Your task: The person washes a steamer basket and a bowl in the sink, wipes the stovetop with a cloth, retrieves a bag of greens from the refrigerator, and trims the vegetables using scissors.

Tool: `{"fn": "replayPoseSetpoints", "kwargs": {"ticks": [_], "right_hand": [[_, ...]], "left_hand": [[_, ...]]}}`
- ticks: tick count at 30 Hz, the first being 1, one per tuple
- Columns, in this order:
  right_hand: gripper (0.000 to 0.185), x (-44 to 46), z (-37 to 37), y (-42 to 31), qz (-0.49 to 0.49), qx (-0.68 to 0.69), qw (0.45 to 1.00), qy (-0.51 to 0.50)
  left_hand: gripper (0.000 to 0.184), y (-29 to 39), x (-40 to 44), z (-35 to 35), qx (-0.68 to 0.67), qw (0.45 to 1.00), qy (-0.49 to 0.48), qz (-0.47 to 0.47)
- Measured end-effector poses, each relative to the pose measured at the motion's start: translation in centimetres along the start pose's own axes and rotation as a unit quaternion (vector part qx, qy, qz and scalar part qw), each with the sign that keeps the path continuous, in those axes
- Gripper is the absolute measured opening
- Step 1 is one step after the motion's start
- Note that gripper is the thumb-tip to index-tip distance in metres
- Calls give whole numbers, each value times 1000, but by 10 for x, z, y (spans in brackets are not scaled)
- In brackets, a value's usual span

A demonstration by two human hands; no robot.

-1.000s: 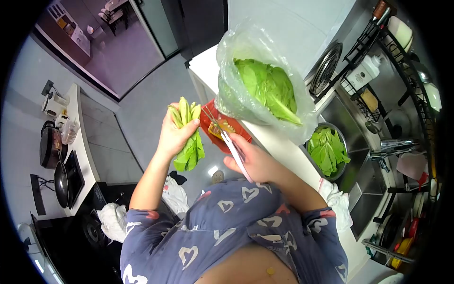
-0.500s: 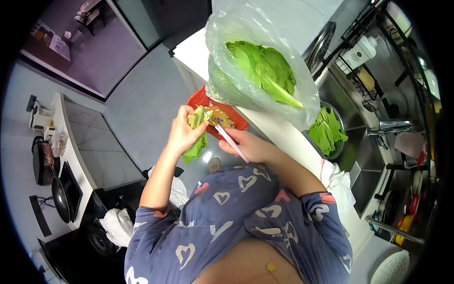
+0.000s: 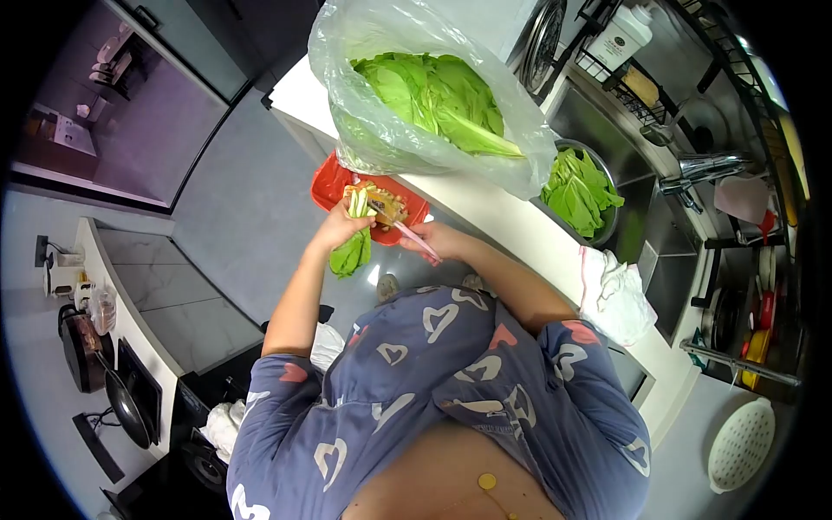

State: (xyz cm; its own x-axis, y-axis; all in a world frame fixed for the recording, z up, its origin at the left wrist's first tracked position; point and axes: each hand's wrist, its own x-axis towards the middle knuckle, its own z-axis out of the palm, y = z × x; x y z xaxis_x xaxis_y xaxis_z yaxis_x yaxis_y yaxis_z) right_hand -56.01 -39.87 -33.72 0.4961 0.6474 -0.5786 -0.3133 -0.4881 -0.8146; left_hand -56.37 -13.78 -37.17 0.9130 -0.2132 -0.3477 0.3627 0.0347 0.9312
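My left hand (image 3: 338, 227) is wrapped round a bunch of leafy greens (image 3: 351, 254), its pale stem ends pointing up and its leaves hanging below. In my right hand (image 3: 442, 243) is a pair of scissors with pinkish-white handles (image 3: 418, 240); the blades reach toward the stems, and whether they touch is too small to tell. Both hands are at the near edge of a red bin (image 3: 327, 184) that holds scraps and a yellowish packet (image 3: 387, 206). Above them, a clear plastic bag (image 3: 347, 130) full of large green leaves (image 3: 433, 100) stands on the white counter (image 3: 485, 212).
A metal bowl (image 3: 614, 221) of green leaves sits in the sink (image 3: 641, 195) at the right, near the faucet (image 3: 711, 165). A white cloth (image 3: 615, 299) lies on the counter edge. Pans (image 3: 130, 407) and a stove are at the left.
The view has shifted, showing more of the red bin. My left hand has brought the greens over the bin's edge, and the scissors in my right hand have come close to the stems.
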Motion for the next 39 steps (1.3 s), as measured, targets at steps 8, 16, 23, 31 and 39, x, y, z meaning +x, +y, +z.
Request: {"fn": "replayPoseSetpoints", "kwargs": {"ticks": [8,16,23,31,39], "right_hand": [[62,-13,-2,-21,-67,-39,996,-35],[62,-13,-1,-34,-96,-64,992,-59],[48,9,14,-6,-104,-43,994,7],[52,-30,-1,0,-111,-22,988,101],[48,-215,-41,48,-120,165,951,230]], "left_hand": [[43,40,-26,-20,43,985,-148,-78],[19,59,-9,-15,205,912,-331,-126],[25,54,14,-24,199,888,-361,-203],[33,31,12,-31,211,916,-317,-127],[34,126,21,158,103,877,-459,-92]]}}
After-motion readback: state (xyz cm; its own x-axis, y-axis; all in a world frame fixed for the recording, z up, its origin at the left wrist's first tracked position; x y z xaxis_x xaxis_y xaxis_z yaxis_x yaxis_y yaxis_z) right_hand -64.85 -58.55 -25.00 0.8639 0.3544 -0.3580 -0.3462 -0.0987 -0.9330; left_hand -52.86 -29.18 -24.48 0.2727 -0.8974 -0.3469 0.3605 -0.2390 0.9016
